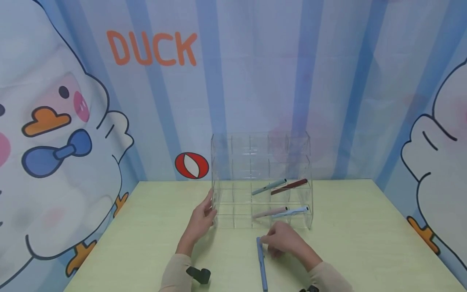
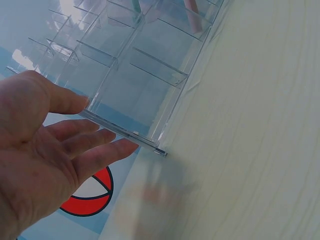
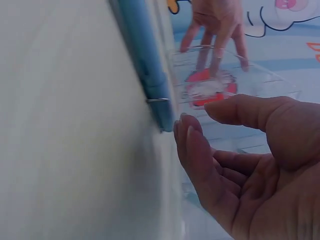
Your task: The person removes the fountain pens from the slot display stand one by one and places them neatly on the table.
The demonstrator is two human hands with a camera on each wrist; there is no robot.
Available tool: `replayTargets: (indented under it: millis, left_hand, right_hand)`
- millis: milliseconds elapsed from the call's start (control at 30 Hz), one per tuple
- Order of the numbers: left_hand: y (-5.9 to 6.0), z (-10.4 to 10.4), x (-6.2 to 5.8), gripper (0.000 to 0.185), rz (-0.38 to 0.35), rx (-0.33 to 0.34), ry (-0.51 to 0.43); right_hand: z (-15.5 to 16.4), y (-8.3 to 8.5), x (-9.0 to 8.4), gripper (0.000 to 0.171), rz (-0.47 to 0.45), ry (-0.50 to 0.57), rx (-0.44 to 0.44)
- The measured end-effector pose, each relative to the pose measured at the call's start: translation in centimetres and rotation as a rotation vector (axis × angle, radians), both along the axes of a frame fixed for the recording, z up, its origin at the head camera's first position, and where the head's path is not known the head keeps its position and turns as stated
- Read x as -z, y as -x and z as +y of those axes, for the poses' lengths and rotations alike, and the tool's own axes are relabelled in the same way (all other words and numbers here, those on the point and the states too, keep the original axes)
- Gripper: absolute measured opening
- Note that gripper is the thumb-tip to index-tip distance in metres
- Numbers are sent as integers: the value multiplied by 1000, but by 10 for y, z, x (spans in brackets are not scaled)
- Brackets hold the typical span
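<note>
A clear acrylic rack [image 1: 260, 162] [image 2: 140, 70] with several compartments stands at the back of the pale green table [image 1: 146, 227]. In it lie a teal pen [image 1: 269, 187], a dark red pen [image 1: 289, 186], a pink pen [image 1: 270, 212] and a light blue pen [image 1: 290, 211]. My left hand [image 1: 208, 209] [image 2: 100, 127] rests with straight fingers against the rack's left wall. A blue pen [image 1: 261, 263] [image 3: 145, 65] lies on the table in front of the rack. My right hand [image 1: 271, 241] [image 3: 197, 115] hovers loosely curled at the pen's far end, gripping nothing.
A printed backdrop with cartoon ducks, blue stripes and the word DUCK [image 1: 151, 48] hangs behind the table. A red and white ball print [image 1: 191, 165] [image 2: 90, 195] shows left of the rack. Bare tabletop [image 2: 250, 150] spreads to both sides.
</note>
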State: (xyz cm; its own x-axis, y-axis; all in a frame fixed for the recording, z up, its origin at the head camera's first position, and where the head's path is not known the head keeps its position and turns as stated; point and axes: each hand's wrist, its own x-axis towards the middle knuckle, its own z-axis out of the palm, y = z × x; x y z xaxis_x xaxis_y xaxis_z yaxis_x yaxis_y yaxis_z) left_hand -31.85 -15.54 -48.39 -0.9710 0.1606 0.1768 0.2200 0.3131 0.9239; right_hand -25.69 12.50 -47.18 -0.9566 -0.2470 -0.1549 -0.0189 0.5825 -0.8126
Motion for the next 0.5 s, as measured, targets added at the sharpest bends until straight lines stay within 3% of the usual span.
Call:
replayTargets:
  millis: [500]
  left_hand:
    - [0, 0, 0, 73, 6, 9, 4]
  right_hand:
    - [19, -11, -51, 37, 42, 41, -62]
